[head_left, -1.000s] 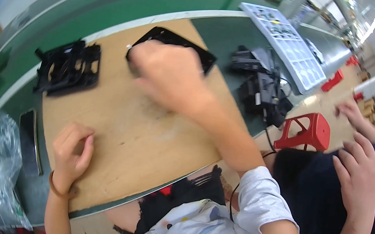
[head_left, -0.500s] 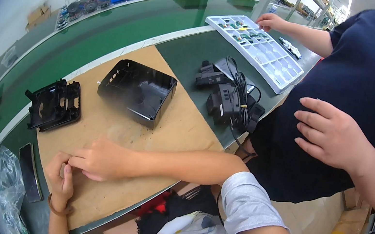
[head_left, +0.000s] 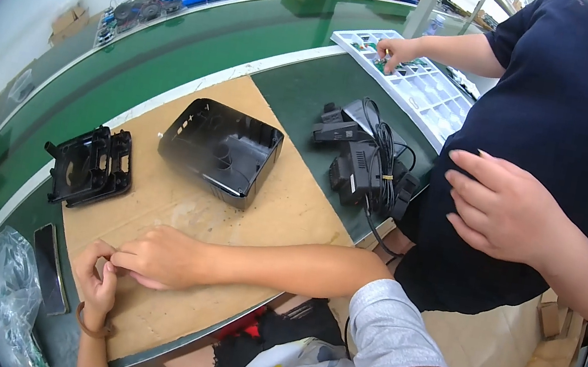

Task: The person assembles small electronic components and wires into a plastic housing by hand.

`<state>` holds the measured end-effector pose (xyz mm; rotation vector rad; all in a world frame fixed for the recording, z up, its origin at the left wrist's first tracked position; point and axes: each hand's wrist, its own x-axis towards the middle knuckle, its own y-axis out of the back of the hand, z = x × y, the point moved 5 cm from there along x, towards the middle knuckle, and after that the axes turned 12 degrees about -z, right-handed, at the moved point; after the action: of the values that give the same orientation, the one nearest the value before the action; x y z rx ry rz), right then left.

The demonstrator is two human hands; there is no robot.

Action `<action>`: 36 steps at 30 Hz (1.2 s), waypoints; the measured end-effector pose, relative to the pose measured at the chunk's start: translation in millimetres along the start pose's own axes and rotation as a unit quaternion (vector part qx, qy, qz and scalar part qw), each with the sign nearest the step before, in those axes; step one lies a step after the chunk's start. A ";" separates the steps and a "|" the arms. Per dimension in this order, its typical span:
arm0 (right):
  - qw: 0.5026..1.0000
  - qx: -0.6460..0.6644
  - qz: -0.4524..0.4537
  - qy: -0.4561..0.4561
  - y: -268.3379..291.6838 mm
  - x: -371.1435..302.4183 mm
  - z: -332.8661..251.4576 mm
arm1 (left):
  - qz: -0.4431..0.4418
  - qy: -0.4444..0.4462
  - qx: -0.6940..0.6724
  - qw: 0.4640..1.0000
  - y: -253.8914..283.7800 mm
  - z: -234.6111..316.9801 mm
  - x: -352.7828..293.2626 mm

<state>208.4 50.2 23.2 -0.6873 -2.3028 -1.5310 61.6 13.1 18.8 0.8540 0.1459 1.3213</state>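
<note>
Over the near left part of a brown cardboard sheet [head_left: 288,221], my two hands meet at the fingertips. My left hand [head_left: 98,279] is upright with curled fingers and wears a brown band at the wrist. From the right, my right hand [head_left: 163,256] reaches across, its fingers pressed together against the left fingers. Anything between them is hidden. Beyond my hands stands an open black plastic box [head_left: 240,133], its hollow side up. Black plastic frame parts [head_left: 80,173] lie stacked on the sheet's left edge, apart from both hands.
A phone [head_left: 50,268] and a clear plastic bag [head_left: 12,285] lie left of the sheet. Black power adapters with coiled cables [head_left: 361,171] sit at its right. A co-worker's hand [head_left: 399,53] is over a white compartment tray [head_left: 430,101]; their other hand [head_left: 505,209] hangs nearer.
The co-worker's far hand has moved left and down onto green pieces in the tray. Their nearer hand has shifted slightly left. My own hands keep their pose; the view has shifted slightly.
</note>
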 end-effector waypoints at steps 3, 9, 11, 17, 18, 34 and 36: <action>1.000 -0.007 -0.006 -0.005 1.6 -1.5 0.0 | 0.010 0.012 -0.031 0.999 -0.4 -0.7 0.8; 0.999 0.011 -0.036 -0.006 -5.6 2.5 -1.4 | -0.006 -0.028 0.051 0.998 3.4 11.5 0.4; 0.999 0.002 -0.035 0.005 -7.3 1.7 -0.4 | 0.028 -0.043 0.049 0.997 1.3 11.5 -2.9; 0.999 0.013 0.004 0.040 3.4 2.5 -8.6 | 0.015 -0.035 0.029 0.999 0.9 12.2 5.3; 0.999 0.016 0.012 0.045 4.1 2.7 -11.3 | -0.002 -0.041 0.021 0.999 0.0 12.4 5.4; 0.997 0.051 0.022 0.060 -3.3 -1.9 -17.2 | -0.019 -0.075 0.009 0.997 -2.3 15.9 9.5; 0.996 0.056 0.028 0.057 -3.3 -2.3 -18.2 | -0.027 -0.073 0.020 0.997 -3.2 15.9 10.3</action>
<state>208.2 31.9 26.6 -0.6131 -2.2459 -1.3678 75.8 14.8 31.7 0.9703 0.0799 1.2056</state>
